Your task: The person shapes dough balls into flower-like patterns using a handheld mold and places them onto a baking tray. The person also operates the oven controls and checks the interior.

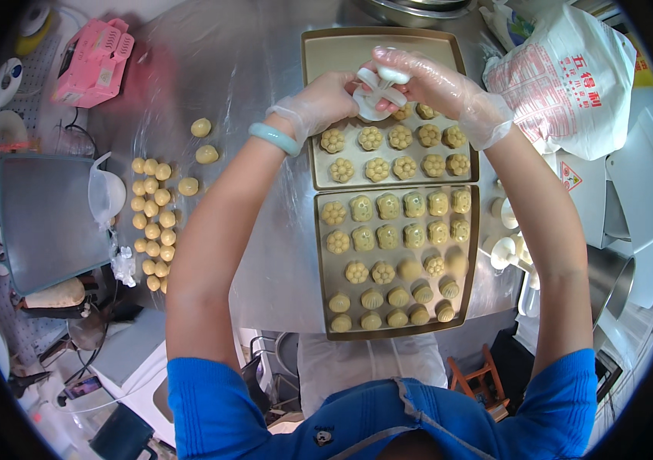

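Observation:
A white plastic plunger mould [381, 95], the kind for pressing mooncakes, is held in both hands over the far baking tray [381, 49]. My left hand [329, 100], in a clear plastic glove, grips its left side. Around its handle curl the gloved fingers of my right hand [427, 80], thumb at the knob. Whether dough sits inside the mould is hidden. Below it on this tray stand rows of flower-shaped dough pieces [401, 138]. Against its near edge lies a second baking tray [321, 287] with flower, bear-like and ribbed shell-like pieces [398, 296].
Several round dough balls [152, 230] lie in rows on the metal table [269, 241] at left, with larger balls [206, 154] beside them. A pink device [96, 63] stands far left. At right are a printed white bag [568, 86] and other white moulds [504, 253]. Metal bowls [412, 12] are behind.

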Demonstrator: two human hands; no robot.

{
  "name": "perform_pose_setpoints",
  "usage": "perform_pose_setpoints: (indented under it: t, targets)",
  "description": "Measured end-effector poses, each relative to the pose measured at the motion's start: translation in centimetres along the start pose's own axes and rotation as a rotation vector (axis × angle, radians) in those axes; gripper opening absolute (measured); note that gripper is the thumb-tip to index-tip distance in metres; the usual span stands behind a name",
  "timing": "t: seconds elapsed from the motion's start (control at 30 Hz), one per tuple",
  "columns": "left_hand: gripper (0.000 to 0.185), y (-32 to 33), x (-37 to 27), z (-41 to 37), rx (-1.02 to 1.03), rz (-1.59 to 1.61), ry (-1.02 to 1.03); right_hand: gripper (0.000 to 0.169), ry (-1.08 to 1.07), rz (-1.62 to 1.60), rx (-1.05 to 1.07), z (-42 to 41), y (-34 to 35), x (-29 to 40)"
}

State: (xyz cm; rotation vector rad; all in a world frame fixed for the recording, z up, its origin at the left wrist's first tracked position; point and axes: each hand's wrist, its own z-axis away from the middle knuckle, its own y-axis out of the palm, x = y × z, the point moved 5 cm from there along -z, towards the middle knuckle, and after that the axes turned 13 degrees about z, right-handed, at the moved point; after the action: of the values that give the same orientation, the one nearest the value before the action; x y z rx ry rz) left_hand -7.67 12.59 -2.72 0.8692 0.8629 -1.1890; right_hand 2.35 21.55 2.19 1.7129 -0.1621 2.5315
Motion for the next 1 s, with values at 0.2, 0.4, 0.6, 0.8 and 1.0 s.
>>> perform_pose_setpoints:
  t: [0.2,0.4,0.6,0.8,1.0]
  targets:
    - [0.037,1.6,-0.8,1.2,0.097,-0.088,0.132,0.059,0.061,0.329,-0.039,-0.2,0.4,0.1]
    - [0.034,1.9,-0.6,1.2,-0.072,-0.211,0.254,0.060,0.098,0.346,-0.017,-0.3,0.5,0.0]
    - [0.035,2.1,-0.7,1.5,-0.125,-0.348,0.255,0.057,0.007,0.608,-0.149,-0.3,0.0,2.1]
    - [0.034,2.0,-0.3,1.0,-0.195,-0.388,0.326,0.048,-0.030,0.791,-0.156,-0.2,0.5,4.1]
    - [0.034,2.4,0.7,0.2,-0.232,-0.301,0.424,0.032,-0.045,1.366,-0.211,-1.3,2.6,7.0]
